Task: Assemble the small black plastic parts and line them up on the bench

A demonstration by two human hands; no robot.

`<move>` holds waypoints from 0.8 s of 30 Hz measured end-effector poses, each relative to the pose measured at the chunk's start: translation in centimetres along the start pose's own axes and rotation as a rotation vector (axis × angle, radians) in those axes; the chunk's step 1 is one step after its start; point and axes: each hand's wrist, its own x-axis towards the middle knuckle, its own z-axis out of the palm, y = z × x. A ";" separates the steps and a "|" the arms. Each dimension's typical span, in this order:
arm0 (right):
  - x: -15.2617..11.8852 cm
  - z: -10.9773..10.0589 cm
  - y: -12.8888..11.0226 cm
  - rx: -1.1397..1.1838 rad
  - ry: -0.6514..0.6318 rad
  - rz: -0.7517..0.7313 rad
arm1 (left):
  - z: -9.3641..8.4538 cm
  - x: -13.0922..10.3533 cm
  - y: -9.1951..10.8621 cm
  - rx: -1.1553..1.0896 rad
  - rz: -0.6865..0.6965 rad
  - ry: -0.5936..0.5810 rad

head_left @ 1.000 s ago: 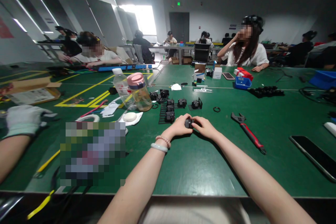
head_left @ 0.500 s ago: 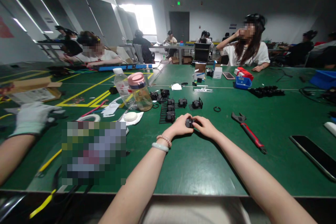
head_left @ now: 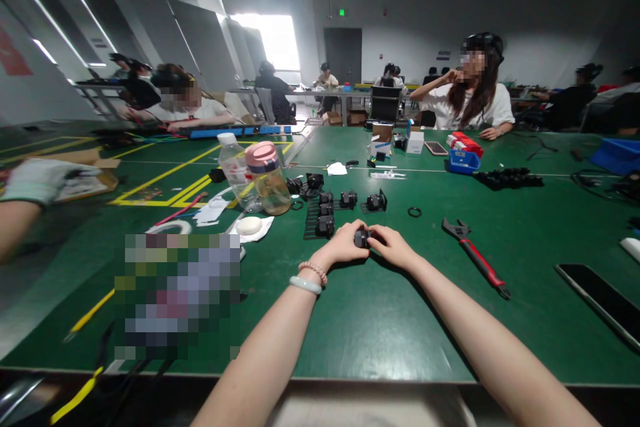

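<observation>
Between my two hands, low over the green table (head_left: 380,320), is a small black plastic part (head_left: 361,238). My left hand (head_left: 345,242) is curled round its left side, thumb toward me. From the right, the fingers of my right hand (head_left: 393,245) pinch against the same part. Just beyond my hands lie several similar black parts (head_left: 325,225) with flat, comb-like pieces. A black ring nut (head_left: 415,212) rests to the right of them. Farther right is an adjustable wrench (head_left: 477,259) with a red and black handle.
A pink-lidded bottle (head_left: 270,180) and a clear plastic bottle (head_left: 237,173) stand left of the parts. At far left is a co-worker's gloved hand (head_left: 37,181) near an open carton. A phone (head_left: 600,300) lies at right. Another person (head_left: 475,93) sits across the table.
My hands keep their hold on the black part, with hardly any movement. The co-worker's gloved hand at left has moved away and farther left. The view has tipped up slightly.
</observation>
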 end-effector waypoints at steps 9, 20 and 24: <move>0.0 0.0 0.0 0.014 -0.004 -0.001 | 0.2 0.0 -0.2 0.013 0.009 0.002; -0.1 -0.1 -0.1 0.008 -0.005 0.005 | 0.0 -0.1 0.1 0.002 0.014 0.003; 0.0 -0.1 -0.1 0.008 -0.001 0.004 | 0.1 0.0 0.0 -0.006 0.006 -0.002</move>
